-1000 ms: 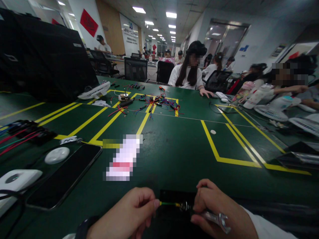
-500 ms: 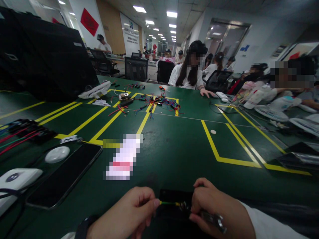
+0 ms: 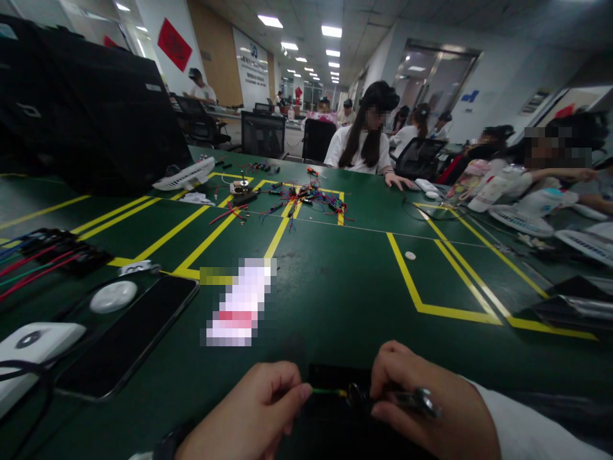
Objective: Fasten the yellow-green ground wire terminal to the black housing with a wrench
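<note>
My left hand (image 3: 258,406) is closed in a pinch on a thin green and yellow wire (image 3: 328,391) at the bottom of the view. My right hand (image 3: 426,409) is closed around a small metal wrench (image 3: 416,398), whose head meets the wire's end over a black block (image 3: 335,377) on the green table (image 3: 335,287). The two hands are a few centimetres apart, joined by the wire.
A black phone (image 3: 129,335), a white round puck (image 3: 113,296) and a white box (image 3: 33,342) lie at left. Red and blue wires (image 3: 29,262) sit further left. A tangle of coloured wires (image 3: 309,195) lies mid-table. A black case (image 3: 90,108) stands back left. Other people sit opposite and right.
My right hand has turned the wrench, so its handle end has risen and swung toward the wire. My left hand keeps its pinch.
</note>
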`<state>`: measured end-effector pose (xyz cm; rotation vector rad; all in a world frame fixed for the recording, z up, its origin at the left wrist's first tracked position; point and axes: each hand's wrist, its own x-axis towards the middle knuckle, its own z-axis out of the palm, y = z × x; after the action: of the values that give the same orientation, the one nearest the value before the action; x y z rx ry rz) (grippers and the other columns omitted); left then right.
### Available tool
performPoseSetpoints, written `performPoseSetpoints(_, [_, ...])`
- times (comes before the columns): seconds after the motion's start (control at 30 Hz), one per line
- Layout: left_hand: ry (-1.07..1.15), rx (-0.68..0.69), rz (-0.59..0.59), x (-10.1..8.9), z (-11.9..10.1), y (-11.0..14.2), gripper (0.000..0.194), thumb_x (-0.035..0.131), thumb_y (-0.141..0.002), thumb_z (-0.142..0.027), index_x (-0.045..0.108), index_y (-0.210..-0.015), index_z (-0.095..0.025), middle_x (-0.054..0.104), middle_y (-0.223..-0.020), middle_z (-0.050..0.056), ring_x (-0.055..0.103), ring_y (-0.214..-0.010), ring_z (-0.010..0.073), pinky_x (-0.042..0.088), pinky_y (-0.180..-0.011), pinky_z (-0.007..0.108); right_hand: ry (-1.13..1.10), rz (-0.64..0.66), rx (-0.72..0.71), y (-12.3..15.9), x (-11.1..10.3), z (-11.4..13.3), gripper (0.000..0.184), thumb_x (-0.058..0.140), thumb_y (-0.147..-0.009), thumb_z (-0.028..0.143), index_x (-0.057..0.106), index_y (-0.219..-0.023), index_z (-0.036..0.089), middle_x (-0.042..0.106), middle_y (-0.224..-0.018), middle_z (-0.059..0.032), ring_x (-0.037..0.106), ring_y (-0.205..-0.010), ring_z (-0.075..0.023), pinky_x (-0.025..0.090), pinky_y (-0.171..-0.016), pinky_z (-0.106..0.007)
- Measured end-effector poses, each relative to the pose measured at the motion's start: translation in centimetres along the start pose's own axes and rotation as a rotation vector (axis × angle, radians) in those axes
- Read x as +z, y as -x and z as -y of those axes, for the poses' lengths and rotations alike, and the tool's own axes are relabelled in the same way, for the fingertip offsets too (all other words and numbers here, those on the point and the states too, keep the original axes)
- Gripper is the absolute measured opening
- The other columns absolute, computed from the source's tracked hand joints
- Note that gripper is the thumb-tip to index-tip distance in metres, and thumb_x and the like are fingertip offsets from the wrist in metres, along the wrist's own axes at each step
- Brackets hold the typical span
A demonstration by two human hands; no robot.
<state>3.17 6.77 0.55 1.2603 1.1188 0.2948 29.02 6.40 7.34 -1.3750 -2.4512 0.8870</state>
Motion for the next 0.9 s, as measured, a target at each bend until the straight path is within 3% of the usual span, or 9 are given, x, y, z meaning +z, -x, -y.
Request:
performPoseSetpoints(0.1, [-0.026, 0.002, -0.017, 0.1, 0.1, 0.0, 0.035, 0.045, -0.093, -0.049, 0.052, -0.078, -0.018, 0.05, -0.058, -0.007, 0.043, -0.036, 0.0045, 0.03, -0.029, 0.01, -0.02, -0.073, 0.085, 1.2, 0.4, -0.1, 0.017, 0.057, -0.08, 0.011, 0.055, -0.09, 0.024, 0.061, -0.084, -0.0011, 0.06, -0.068, -0.0175, 0.048, -0.058, -0.028])
performPoseSetpoints(0.27, [-0.047, -0.002, -0.005, 0.0, -0.1, 0.3, 0.034, 0.044, -0.093, -0.048, 0.051, -0.078, -0.018, 0.051, -0.058, -0.006, 0.046, -0.038, 0.0057, 0.031, -0.03, 0.01, -0.124, -0.132, -0.037, 1.7, 1.1, -0.5, 0.016, 0.048, -0.088, 0.011, 0.055, -0.093, 0.024, 0.06, -0.087, -0.0019, 0.057, -0.083, -0.0192, 0.049, -0.072, -0.031])
performPoseSetpoints(0.57, [-0.066, -0.002, -0.012, 0.0, -0.3, 0.3, 0.034, 0.043, -0.093, -0.047, 0.051, -0.077, -0.018, 0.051, -0.059, -0.007, 0.044, -0.037, 0.0047, 0.031, -0.03, 0.01, -0.103, -0.127, -0.113, 0.8, 2.5, -1.4, 0.018, 0.052, -0.086, 0.008, 0.054, -0.092, 0.024, 0.061, -0.085, -0.0012, 0.053, -0.086, -0.021, 0.047, -0.074, -0.033])
performPoseSetpoints(0.73, [-0.06, -0.003, -0.012, -0.1, 0.0, 0.2, 0.033, 0.043, -0.093, -0.046, 0.052, -0.079, -0.018, 0.051, -0.06, -0.007, 0.044, -0.037, 0.0045, 0.031, -0.03, 0.01, -0.104, -0.108, -0.169, 0.4, 1.9, -1.1, 0.018, 0.049, -0.086, 0.007, 0.053, -0.09, 0.024, 0.059, -0.08, 0.0011, 0.053, -0.079, -0.018, 0.041, -0.087, -0.04])
performPoseSetpoints(0.9, [-0.058, 0.002, -0.012, -0.1, -0.2, 0.3, 0.034, 0.043, -0.093, -0.047, 0.052, -0.078, -0.018, 0.052, -0.061, -0.006, 0.045, -0.038, 0.0046, 0.031, -0.03, 0.009, -0.127, -0.087, -0.268, -0.5, 1.1, -0.8, 0.016, 0.045, -0.087, 0.008, 0.051, -0.09, 0.023, 0.058, -0.078, 0.0026, 0.051, -0.07, -0.0143, 0.04, -0.087, -0.04])
